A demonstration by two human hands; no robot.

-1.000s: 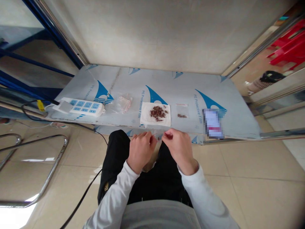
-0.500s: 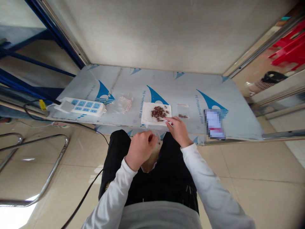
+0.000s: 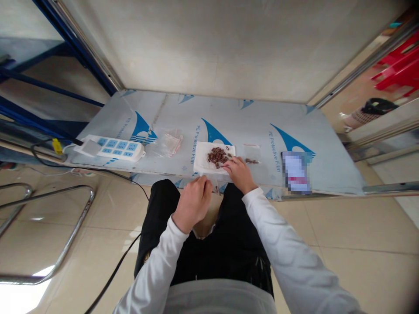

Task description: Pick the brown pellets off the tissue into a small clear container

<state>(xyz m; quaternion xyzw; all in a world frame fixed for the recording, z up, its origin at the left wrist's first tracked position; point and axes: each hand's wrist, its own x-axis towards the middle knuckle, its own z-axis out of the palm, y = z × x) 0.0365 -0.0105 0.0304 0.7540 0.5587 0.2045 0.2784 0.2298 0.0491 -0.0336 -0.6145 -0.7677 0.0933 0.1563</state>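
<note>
A pile of small brown capsules (image 3: pixel 216 155) lies on a white paper sheet (image 3: pixel 200 163) near the shelf's front edge. My right hand (image 3: pixel 240 173) is closed in a pinch at the pile's near right side; whatever its fingertips hold is too small to make out. Below the front edge, above my lap, my left hand (image 3: pixel 194 201) is closed on a small clear plastic bag (image 3: pixel 215 183), which shows faintly beyond the fingers with something dark in it. To the right of the paper lies another clear zip bag (image 3: pixel 252 150) with a few capsules along its near end.
Several clear bags (image 3: pixel 172 143) lie left of the paper. A white power strip (image 3: pixel 121 148) with a plugged-in black cable is farther left, and a phone (image 3: pixel 296 172) lies at the right by the front edge. A wall panel (image 3: pixel 212 52) closes off the back.
My right hand has shifted slightly left and toward me along the edge of the capsule pile. My left hand has turned a little and remains closed on the bag.
</note>
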